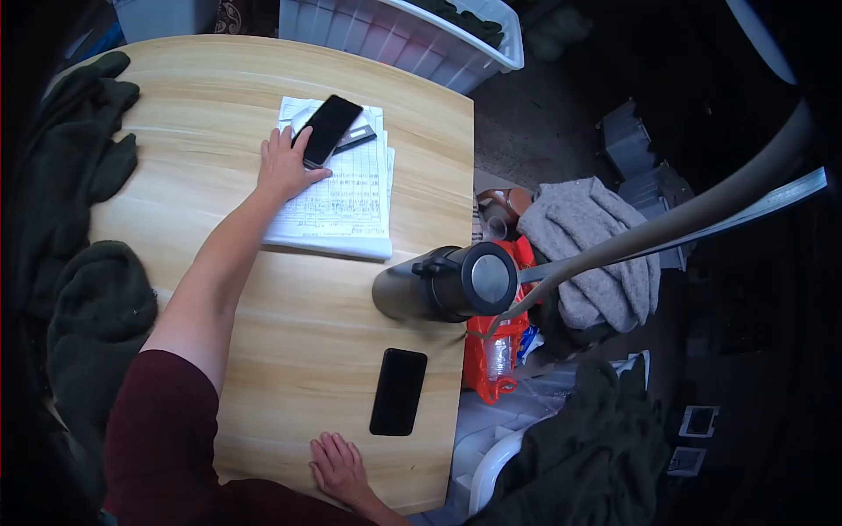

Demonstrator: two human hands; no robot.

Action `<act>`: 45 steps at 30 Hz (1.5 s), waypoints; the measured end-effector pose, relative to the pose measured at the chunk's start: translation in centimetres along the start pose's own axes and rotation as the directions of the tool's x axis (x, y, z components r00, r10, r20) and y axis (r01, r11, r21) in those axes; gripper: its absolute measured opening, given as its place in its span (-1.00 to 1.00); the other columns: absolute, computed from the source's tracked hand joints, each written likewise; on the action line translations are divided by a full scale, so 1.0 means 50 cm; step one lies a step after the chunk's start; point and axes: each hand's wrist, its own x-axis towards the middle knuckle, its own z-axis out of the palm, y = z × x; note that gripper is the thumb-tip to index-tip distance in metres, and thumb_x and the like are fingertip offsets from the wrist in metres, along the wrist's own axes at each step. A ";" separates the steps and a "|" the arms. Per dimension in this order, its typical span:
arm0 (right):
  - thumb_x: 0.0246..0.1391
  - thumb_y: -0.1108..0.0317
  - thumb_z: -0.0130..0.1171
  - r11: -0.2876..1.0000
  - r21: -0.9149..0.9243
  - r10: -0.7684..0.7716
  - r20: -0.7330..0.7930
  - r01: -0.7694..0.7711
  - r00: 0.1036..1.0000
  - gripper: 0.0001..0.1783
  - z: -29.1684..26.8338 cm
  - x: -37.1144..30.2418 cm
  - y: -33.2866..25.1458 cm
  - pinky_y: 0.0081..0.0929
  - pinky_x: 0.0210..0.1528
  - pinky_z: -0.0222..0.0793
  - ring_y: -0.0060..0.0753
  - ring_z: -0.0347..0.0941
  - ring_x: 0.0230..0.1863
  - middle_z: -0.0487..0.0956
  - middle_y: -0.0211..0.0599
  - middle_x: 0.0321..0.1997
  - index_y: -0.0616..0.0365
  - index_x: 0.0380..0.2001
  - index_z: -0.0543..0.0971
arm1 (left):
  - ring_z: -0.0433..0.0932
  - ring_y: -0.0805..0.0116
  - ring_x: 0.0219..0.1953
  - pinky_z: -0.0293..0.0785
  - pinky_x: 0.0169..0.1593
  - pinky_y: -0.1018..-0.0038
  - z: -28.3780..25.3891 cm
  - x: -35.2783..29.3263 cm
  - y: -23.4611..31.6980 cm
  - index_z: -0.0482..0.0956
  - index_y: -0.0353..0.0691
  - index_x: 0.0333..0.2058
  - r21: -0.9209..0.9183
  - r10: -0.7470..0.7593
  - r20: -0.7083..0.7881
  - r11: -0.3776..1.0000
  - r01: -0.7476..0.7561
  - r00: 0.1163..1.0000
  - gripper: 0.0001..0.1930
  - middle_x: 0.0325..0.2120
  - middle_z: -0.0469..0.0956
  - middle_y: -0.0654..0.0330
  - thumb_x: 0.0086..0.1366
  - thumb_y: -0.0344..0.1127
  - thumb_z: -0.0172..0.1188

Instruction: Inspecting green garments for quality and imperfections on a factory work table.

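Black and glassy, a phone (330,128) sits tilted in the left hand (285,167), fingers curled round its near end, over papers (344,203) far on the table (298,324). It looks light, stiff, slippery; best gripped by its edges. The right hand (340,469) rests flat, holding nothing, near another phone (398,391).

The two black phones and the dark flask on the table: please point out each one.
Upper phone (328,129), head view: middle of its screen.
Lower phone (398,391), head view: middle of its screen.
Dark flask (412,287), head view: its side wall.
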 end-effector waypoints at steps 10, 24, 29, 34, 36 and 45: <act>-0.08 0.16 0.07 0.999 0.034 0.025 -0.003 -0.024 1.000 -0.50 0.010 0.090 -0.116 -0.29 0.13 0.01 -0.27 0.20 0.13 0.32 -0.25 0.09 0.01 -0.01 0.38 | -0.09 -0.13 0.21 -0.14 0.20 0.04 -0.039 0.019 -0.016 0.09 0.06 0.16 -0.024 0.265 0.120 0.964 -0.265 0.957 -0.10 0.15 0.07 -0.04 -0.17 0.16 0.25; -0.14 0.29 0.08 0.993 0.058 -0.100 -0.111 0.107 0.989 -0.47 0.038 0.111 -0.068 -0.07 0.13 -0.02 0.00 0.09 0.17 0.24 -0.03 0.12 0.16 -0.01 0.34 | 0.08 -0.11 0.15 0.06 0.17 0.22 -0.301 -0.564 -0.270 0.19 -0.28 0.06 -0.116 0.088 -0.366 0.984 -0.139 0.926 -0.21 0.11 0.06 -0.13 -0.20 -0.32 0.34; -0.13 0.28 0.06 0.991 0.004 -0.134 -0.108 0.136 0.985 -0.46 0.038 0.103 -0.070 -0.07 0.15 -0.06 0.04 0.06 0.18 0.23 0.00 0.11 0.22 -0.01 0.32 | 0.19 -0.07 0.09 0.24 0.04 0.22 -0.448 -0.693 -0.388 0.28 -0.18 0.02 0.283 -0.248 -0.487 0.862 0.420 0.838 -0.32 0.05 0.20 -0.07 -0.18 -0.35 0.30; -0.16 0.26 0.11 0.988 -0.033 -0.154 -0.153 0.151 0.976 -0.44 0.052 0.094 -0.070 -0.07 0.16 -0.09 0.02 0.03 0.19 0.24 0.03 0.10 0.22 -0.02 0.33 | 0.49 -0.01 -0.34 0.44 -0.31 0.33 -0.375 -0.728 -0.411 0.52 -0.33 -0.41 -0.544 -0.632 -0.332 0.735 0.405 0.700 -0.74 -0.41 0.51 -0.04 -0.13 -0.35 0.23; -0.12 0.26 0.08 0.992 0.052 -0.105 -0.156 0.114 0.982 -0.46 0.051 0.100 -0.070 -0.16 0.14 -0.02 -0.04 0.11 0.15 0.28 -0.01 0.07 0.24 -0.02 0.32 | 0.50 0.27 -0.41 0.43 -0.30 0.48 -0.361 -0.727 -0.280 0.51 -0.37 -0.37 -0.737 -0.364 -0.136 0.659 0.152 0.921 -0.73 -0.45 0.51 0.05 -0.12 -0.44 0.25; 0.15 0.32 -0.18 -0.020 0.995 0.682 0.087 -0.101 0.726 -0.66 0.005 0.165 -0.182 -0.43 -0.08 0.30 -0.34 0.34 -0.12 0.39 -0.19 -0.10 0.37 -0.11 0.33 | 0.47 0.12 -0.26 0.40 -0.16 0.33 -0.510 -0.784 -0.222 0.51 -0.22 -0.29 -0.544 0.409 -0.425 0.597 -0.589 0.808 -0.67 -0.31 0.48 0.07 -0.13 -0.38 0.24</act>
